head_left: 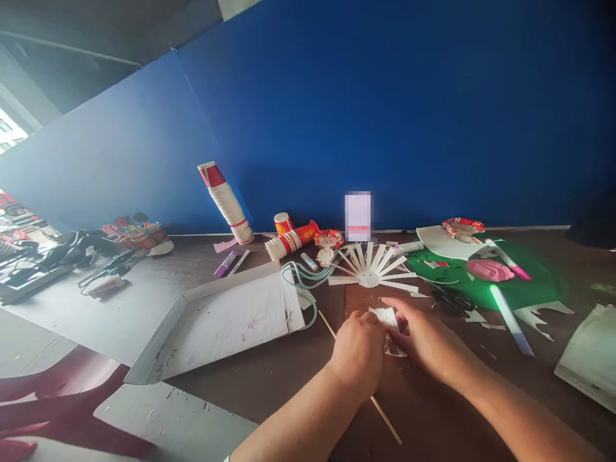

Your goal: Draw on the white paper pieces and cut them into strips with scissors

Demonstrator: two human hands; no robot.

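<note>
Lying nearest on the tabletop [274, 369]: a thin wooden stick [385, 419], its long axis slanting leftward toward the far edge, its middle passing under the left hand [359, 350]. Beside it a white paper piece [382, 314] is lying between the hands — both touching, neither clearly nearer, its long axis partly covered. Left fingers are curling over it, tips hidden, grip untold; right hand [421, 330]: thumb and forefinger are standing apart, the others hiding. Beyond, a fringed paper cutout [369, 277] is fanning toward the far edge.
</note>
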